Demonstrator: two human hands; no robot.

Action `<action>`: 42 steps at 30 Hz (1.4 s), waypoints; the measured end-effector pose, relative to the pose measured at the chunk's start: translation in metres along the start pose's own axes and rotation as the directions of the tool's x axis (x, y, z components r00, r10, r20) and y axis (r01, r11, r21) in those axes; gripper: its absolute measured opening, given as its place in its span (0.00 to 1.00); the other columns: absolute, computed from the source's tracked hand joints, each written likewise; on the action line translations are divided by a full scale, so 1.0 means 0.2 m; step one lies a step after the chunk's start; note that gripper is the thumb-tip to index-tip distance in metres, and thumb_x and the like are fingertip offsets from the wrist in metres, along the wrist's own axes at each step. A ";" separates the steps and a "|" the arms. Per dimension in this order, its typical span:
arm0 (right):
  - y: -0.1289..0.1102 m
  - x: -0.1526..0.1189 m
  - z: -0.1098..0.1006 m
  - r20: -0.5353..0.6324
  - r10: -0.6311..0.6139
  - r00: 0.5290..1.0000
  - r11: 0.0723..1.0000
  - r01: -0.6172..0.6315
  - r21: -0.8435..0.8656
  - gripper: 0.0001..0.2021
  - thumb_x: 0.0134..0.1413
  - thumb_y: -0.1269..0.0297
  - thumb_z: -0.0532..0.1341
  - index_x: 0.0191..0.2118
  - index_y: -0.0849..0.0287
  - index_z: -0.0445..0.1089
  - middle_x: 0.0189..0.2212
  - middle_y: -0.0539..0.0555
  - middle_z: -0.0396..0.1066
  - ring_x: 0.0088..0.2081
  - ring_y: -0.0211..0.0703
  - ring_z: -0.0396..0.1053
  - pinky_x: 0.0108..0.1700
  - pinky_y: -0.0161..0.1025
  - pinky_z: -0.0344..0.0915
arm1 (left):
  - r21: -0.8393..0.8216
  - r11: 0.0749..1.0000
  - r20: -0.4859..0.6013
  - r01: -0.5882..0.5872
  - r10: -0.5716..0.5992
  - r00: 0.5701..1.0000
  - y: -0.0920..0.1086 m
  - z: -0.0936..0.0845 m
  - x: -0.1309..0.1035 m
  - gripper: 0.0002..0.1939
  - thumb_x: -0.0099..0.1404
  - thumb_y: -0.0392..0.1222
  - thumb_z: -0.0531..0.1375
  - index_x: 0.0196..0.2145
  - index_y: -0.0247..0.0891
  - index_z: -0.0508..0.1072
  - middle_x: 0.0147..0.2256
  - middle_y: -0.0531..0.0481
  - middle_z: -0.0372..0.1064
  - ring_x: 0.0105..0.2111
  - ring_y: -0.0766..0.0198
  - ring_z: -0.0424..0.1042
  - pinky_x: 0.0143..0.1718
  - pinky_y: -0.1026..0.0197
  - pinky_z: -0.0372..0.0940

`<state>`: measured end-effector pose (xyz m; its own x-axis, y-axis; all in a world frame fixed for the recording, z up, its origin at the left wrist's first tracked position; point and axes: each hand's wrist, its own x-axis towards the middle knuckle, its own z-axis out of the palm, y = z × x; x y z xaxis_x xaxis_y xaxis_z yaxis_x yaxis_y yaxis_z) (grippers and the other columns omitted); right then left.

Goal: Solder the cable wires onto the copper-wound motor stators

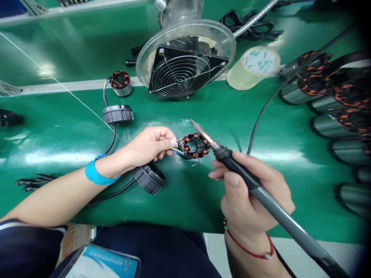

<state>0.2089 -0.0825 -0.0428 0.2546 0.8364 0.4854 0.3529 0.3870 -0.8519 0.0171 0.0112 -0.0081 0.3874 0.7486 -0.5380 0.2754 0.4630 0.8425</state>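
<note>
In my right hand (pixel 255 193) is a soldering iron (pixel 243 173), its bare tip pointing up and left, just above and apart from a motor stator (pixel 209 148) with copper windings. My left hand (pixel 158 144) is closed in a pinch at the stator's left side, on yellow and blue lead wires (pixel 177 151) that run to it. A thin silvery strand also shows between those fingertips and the stator. Below my left wrist, a black ribbed cap (pixel 149 178) with a cable lies on its side.
A fume fan (pixel 179 75) stands at the back, beside a tape roll (pixel 252 69). Several stators (pixel 333 121) line the right side. Back left are another wired stator (pixel 123 88) and ribbed cap (pixel 118 114). A thin pale line (pixel 60 83) slants toward my left wrist.
</note>
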 end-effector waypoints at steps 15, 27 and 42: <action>0.04 0.15 0.18 0.351 0.026 0.936 0.977 0.051 -0.206 0.26 0.58 0.68 0.60 0.61 0.46 0.56 0.53 0.55 0.72 0.53 0.53 0.71 0.55 0.59 0.66 | -0.015 1.000 -0.022 -0.022 0.022 1.000 0.00 0.00 0.00 0.06 0.64 0.32 0.58 0.28 0.33 0.68 0.20 0.57 0.65 0.16 0.77 0.58 0.15 0.74 0.54; 0.05 0.11 0.18 0.269 -0.075 0.960 0.975 0.127 -0.182 0.27 0.57 0.69 0.61 0.61 0.49 0.56 0.40 0.52 0.74 0.43 0.49 0.73 0.50 0.54 0.67 | -0.023 0.998 -0.025 -0.061 0.061 0.998 -0.01 0.00 -0.01 0.06 0.63 0.32 0.58 0.28 0.33 0.68 0.20 0.57 0.65 0.16 0.77 0.57 0.15 0.74 0.53; 0.00 0.08 0.25 0.228 0.044 0.973 0.998 -0.055 0.044 0.24 0.57 0.71 0.60 0.57 0.52 0.57 0.32 0.47 0.71 0.37 0.40 0.71 0.45 0.45 0.70 | 0.469 0.747 -0.045 -0.471 0.553 0.832 -0.03 0.00 -0.09 0.08 0.66 0.34 0.55 0.31 0.36 0.72 0.34 0.49 0.70 0.34 0.67 0.70 0.37 0.63 0.66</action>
<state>0.1684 -0.0503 -0.0438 0.0576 0.9189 0.3903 0.2988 0.3571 -0.8850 0.0087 -0.0049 -0.0025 0.4347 0.9004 0.0193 0.4358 -0.2290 0.8704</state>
